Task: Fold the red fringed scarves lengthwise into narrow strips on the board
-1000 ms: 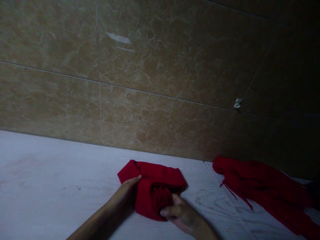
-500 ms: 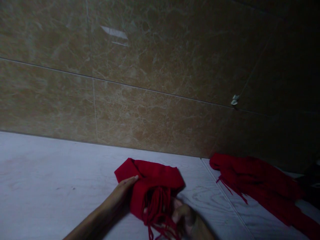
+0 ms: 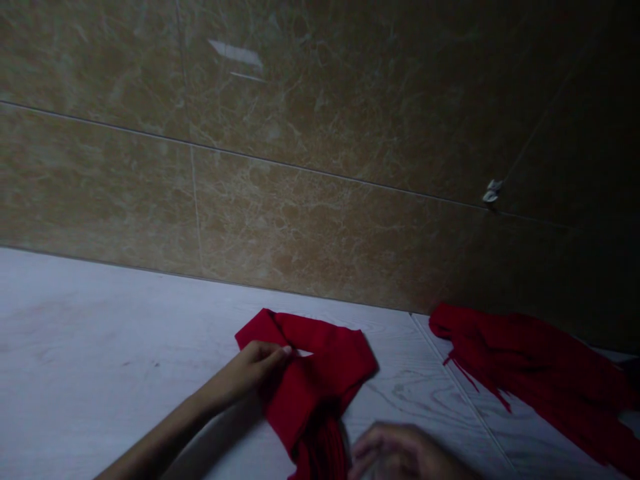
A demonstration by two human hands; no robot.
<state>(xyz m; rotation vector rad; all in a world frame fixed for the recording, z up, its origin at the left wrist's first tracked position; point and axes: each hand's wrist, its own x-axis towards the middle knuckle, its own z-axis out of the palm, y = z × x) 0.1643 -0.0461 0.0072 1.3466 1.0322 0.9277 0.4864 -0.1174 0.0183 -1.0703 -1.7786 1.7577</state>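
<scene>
A folded red knitted scarf (image 3: 310, 373) lies on the pale wood-grain table (image 3: 100, 313), with its fringe (image 3: 320, 453) running off the bottom of the picture. My left hand (image 3: 250, 373) lies over the scarf's left fold, fingers together and thumb out of sight. A small gap shows just past the fingertips. My right hand (image 3: 395, 453) is off the cloth, just right of the fringe, with its fingers loosely curled around nothing. Its lower part is cut off by the frame.
A second red fringed scarf (image 3: 525, 367) lies spread at the right, beyond a seam in the table (image 3: 463, 390). Brown marble-look wall tiles (image 3: 300, 213) rise behind the table. A small white scrap (image 3: 493, 191) sits on a tile joint.
My right hand has left the fringe and moved right, off the scarf. The fringe now hangs lower, out of the frame. My left hand has shifted further onto the fold.
</scene>
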